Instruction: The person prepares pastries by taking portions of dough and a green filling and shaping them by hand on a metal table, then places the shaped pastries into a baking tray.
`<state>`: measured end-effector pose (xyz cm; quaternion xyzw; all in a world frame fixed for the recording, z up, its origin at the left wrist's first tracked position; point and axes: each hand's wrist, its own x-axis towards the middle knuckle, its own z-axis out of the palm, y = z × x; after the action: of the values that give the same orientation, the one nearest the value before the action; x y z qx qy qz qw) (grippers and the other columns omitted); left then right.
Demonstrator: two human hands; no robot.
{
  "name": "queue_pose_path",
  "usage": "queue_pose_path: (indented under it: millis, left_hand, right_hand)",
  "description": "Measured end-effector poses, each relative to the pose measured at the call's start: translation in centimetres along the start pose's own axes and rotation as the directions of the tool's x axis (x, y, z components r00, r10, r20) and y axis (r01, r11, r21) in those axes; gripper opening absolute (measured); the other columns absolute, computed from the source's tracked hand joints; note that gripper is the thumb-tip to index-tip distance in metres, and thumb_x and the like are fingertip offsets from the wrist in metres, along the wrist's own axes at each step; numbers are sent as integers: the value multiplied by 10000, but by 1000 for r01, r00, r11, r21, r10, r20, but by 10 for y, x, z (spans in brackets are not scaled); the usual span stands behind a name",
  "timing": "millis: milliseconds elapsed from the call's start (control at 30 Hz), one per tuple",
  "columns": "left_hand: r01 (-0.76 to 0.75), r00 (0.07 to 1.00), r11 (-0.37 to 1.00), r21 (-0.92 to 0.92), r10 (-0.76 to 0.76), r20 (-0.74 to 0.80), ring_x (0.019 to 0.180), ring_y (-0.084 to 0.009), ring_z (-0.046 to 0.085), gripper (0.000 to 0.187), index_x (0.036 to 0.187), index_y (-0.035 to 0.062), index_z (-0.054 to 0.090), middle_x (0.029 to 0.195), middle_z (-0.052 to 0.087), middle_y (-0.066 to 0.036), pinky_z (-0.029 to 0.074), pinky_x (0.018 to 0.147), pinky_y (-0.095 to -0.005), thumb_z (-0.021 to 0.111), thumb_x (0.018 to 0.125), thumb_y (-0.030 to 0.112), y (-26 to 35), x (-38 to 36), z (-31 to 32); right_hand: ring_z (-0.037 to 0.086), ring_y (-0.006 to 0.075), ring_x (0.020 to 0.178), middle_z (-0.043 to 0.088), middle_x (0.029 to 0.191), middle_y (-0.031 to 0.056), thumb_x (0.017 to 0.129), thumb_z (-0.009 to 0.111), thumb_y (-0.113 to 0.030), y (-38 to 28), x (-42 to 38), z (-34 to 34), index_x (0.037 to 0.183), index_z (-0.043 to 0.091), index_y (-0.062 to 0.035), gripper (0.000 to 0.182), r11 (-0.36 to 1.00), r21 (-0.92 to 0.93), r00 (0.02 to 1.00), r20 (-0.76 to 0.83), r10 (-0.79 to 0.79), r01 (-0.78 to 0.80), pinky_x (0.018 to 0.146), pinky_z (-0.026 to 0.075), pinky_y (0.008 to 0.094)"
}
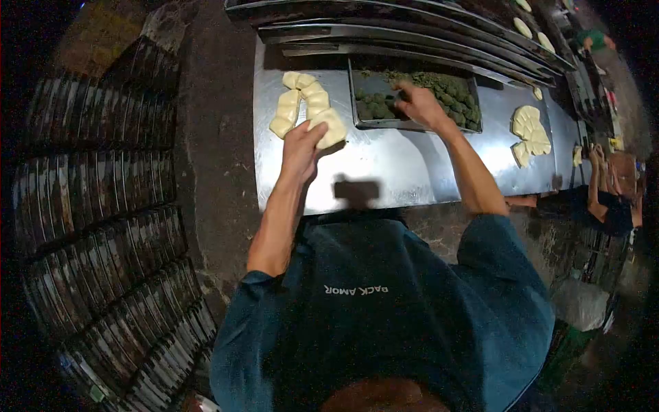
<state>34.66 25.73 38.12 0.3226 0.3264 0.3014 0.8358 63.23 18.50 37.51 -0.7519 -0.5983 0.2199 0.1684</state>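
Observation:
My left hand (300,150) holds a flattened piece of pale dough (331,129) between thumb and fingers, over the metal table (405,168). Just beyond it, more dough pieces (288,108) lie joined in a bent row. My right hand (420,108) is over a dark rectangular tray (412,125), its fingers bent and blurred by motion. Dark green balls of filling (453,99) fill the right part of that tray, with several more at its left and loose crumbs at the back. Whether the right fingers hold anything cannot be made out.
Long metal trays (412,34) are stacked along the table's far side. Another dough sheet (530,134) lies to the right. Racks of dark trays (103,165) stand at the left. Another person's arms (598,182) show at the far right.

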Motion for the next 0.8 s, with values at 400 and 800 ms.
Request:
queue_pose_path:
  millis: [400, 800]
  left_hand:
    - [15, 999, 990, -138, -8, 45, 817, -150, 636, 241, 1101, -43, 566, 978, 635, -97, 548, 691, -263, 496, 945, 126, -55, 62, 95]
    - [-206, 978, 940, 274, 207, 26, 897, -119, 563, 373, 1263, -49, 474, 1036, 621, -93, 458, 796, -230, 494, 906, 56, -40, 35, 108]
  right_hand:
    - [619, 262, 896, 642, 989, 144, 832, 616, -152, -46, -33, -7, 1120, 607, -20, 317, 925, 372, 930, -361, 70, 74, 783, 495, 340]
    - [572, 282, 820, 567, 942, 155, 779, 622, -62, -99, -62, 2, 976, 629, -12, 203, 966, 117, 769, -630, -107, 231, 704, 491, 363]
